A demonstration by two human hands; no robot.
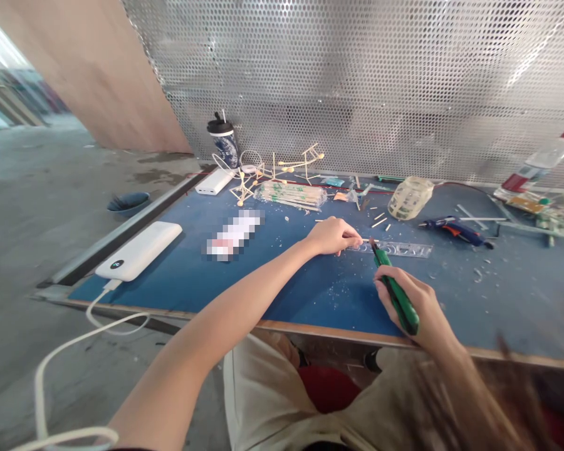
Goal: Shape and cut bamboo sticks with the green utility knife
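Knife (401, 300) in right hand (427, 307)

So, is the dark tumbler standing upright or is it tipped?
Upright: the dark tumbler has its black lid on top and the straw pointing up.

Power bank (141, 252) left on table (286, 294) | cup (225, 147) behind it

Flat item (235, 235) blurred beyond recognition
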